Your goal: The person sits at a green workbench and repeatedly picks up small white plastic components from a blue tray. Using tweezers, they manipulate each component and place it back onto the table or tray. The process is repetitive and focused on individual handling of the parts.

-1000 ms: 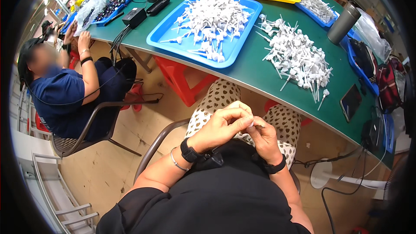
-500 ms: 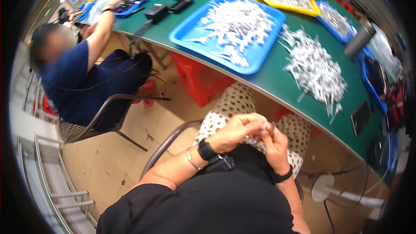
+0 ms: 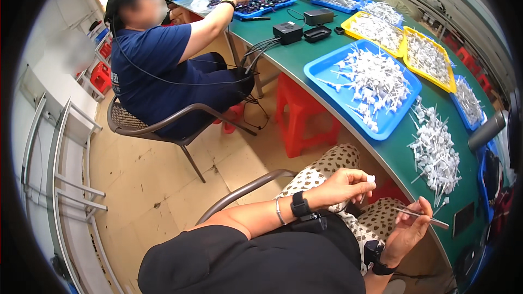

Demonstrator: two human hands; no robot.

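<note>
Over my lap, my left hand (image 3: 344, 186) is closed in a pinch on a small white plastic piece (image 3: 371, 178), which sticks up at the fingertips. Part of it is hidden by the fingers. To its right, my right hand (image 3: 404, 235) grips a pair of thin metal tweezers (image 3: 430, 219) between thumb and fingers. The two hands are apart. Just beyond the right hand, a loose heap of white thin-stemmed plastic pieces (image 3: 436, 149) lies on the green table (image 3: 348, 106). A blue tray (image 3: 321, 73) farther off holds more such pieces.
Yellow trays (image 3: 408, 54) of white pieces stand farther back. A phone (image 3: 463, 219) and a grey bottle (image 3: 486, 130) are at the right. Black boxes (image 3: 287, 32) with cables sit left of the blue tray. A co-worker (image 3: 158, 76) sits at left; a red stool (image 3: 299, 114) stands under the table.
My hands, together before, have come apart, and the tweezers now show plainly in the right one. The view has swung left, so the table appears farther right. The co-worker still reaches over the table.
</note>
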